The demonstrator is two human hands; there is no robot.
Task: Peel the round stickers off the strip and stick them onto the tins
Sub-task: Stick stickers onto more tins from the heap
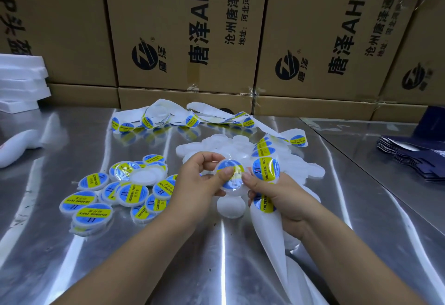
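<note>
Cardboard boxes (pixel 180 27) wall off the back of a shiny steel table (pixel 216 251), and I am working close in front of them. My left hand (pixel 192 177) is curled round a tin (pixel 234 184), holding it up off the surface with the thumb pressed flat on the blue and yellow sticker (pixel 231 164) across its lid. I judge this to be the smoothing-down step, so the label beds without bubbles. My right hand (pixel 277 191) grips the strip (pixel 265 227), whose bare white tail hangs below the wrist, while one fingertip touches the edge of the same sticker. Gripping it there puts the next sticker (pixel 266 168) just above that hand's knuckles, ready to peel. Left of the left hand lies a heap of labelled tins (pixel 96 198), near enough to drop this one onto. Beyond both hands sits a pile of bare tins (pixel 216 145) within easy reach, and farther off more looped strip (pixel 207 109) lies. I reckon the job is partway through.
</note>
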